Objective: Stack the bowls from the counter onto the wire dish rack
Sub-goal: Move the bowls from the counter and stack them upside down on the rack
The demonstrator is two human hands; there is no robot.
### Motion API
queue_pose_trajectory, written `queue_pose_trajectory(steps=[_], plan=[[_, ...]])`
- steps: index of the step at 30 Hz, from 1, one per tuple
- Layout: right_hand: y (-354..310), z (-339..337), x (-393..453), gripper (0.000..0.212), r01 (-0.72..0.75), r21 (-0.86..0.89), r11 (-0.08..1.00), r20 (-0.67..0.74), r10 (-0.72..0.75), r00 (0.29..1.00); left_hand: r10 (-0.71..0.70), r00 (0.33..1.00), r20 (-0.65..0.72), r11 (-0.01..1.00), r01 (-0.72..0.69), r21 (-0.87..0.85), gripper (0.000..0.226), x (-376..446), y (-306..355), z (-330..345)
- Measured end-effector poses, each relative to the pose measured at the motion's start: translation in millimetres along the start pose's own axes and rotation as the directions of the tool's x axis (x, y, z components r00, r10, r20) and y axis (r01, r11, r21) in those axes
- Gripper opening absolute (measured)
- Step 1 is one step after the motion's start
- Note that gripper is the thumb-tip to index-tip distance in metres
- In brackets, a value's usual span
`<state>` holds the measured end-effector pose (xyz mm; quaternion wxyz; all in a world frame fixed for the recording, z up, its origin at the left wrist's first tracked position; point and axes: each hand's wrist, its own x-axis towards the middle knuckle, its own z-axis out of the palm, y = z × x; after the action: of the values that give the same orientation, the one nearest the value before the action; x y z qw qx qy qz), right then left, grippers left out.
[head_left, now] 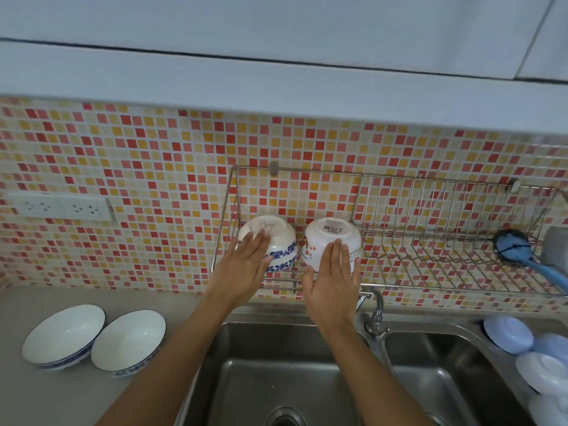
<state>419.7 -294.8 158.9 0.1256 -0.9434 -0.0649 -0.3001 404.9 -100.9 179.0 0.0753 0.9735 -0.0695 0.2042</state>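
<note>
Two bowls sit upside down on the left end of the wire dish rack (399, 284) on the tiled wall. My left hand (246, 265) lies flat over the blue-patterned bowl (284, 252), fingers together and gripping it. My right hand (333, 278) covers the front of the white bowl with red flowers (319, 238) and holds it. On the counter at the lower left stand two upright white bowls with blue rims, one further left (63, 336) and one beside it (129, 341), touching each other.
A double steel sink (276, 379) lies below the rack, with a tap (376, 312) between the basins. A blue dish brush (522, 256) lies on the rack's right end. Pale plastic lids (508, 335) are stacked at the right. A wall socket (61, 207) is on the left.
</note>
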Motion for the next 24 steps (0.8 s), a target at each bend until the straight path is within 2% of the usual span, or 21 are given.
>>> queue_pose_trajectory(steps=[3, 7, 9, 11, 14, 16, 18, 20, 22, 24], plan=[[0, -1, 1, 0.072, 0.008, 0.003, 1.000, 0.028, -0.008, 1.000, -0.037, 0.999, 0.025, 0.998, 0.036, 0.058, 0.063, -3, 4, 1], [7, 0, -8, 0.068, 0.017, 0.050, 0.999, -0.004, -0.017, 1.000, -0.063, 0.998, -0.023, 0.994, 0.065, 0.086, 0.061, -34, 9, 2], [0, 2, -29, 0.065, 0.042, 0.141, 0.989, -0.054, -0.035, 0.998, -0.047, 0.997, -0.060, 0.999, 0.047, 0.008, 0.056, -62, 4, 4], [-18, 7, -65, 0.062, 0.093, 0.307, 0.947, -0.086, -0.069, 0.994, -0.049, 0.996, -0.074, 0.996, 0.044, -0.078, 0.054, -97, -12, 9], [-51, 28, -129, 0.054, 0.055, 0.502, 0.863, 0.025, -0.078, 0.997, -0.190, 0.979, -0.080, 0.968, 0.173, -0.181, 0.054, -152, -55, 20], [-74, 55, -161, 0.044, 0.010, 0.544, 0.839, 0.157, -0.113, 0.981, -0.401, 0.913, -0.080, 0.889, 0.366, -0.277, 0.051, -183, -93, 28], [-101, 81, -179, 0.031, -0.066, 0.574, 0.816, 0.308, -0.140, 0.941, -0.649, 0.759, -0.046, 0.710, 0.583, -0.394, 0.044, -207, -132, 35], [-132, 101, -182, 0.020, -0.146, 0.585, 0.798, 0.427, -0.150, 0.892, -0.800, 0.601, -0.002, 0.536, 0.712, -0.454, 0.040, -223, -167, 37], [-168, 109, -174, 0.012, -0.235, 0.567, 0.789, 0.546, -0.147, 0.825, -0.836, 0.546, 0.053, 0.467, 0.758, -0.455, 0.036, -234, -199, 42], [-203, 119, -163, 0.021, -0.346, 0.499, 0.795, 0.689, -0.121, 0.715, -0.834, 0.537, 0.126, 0.424, 0.771, -0.475, 0.035, -240, -221, 48]])
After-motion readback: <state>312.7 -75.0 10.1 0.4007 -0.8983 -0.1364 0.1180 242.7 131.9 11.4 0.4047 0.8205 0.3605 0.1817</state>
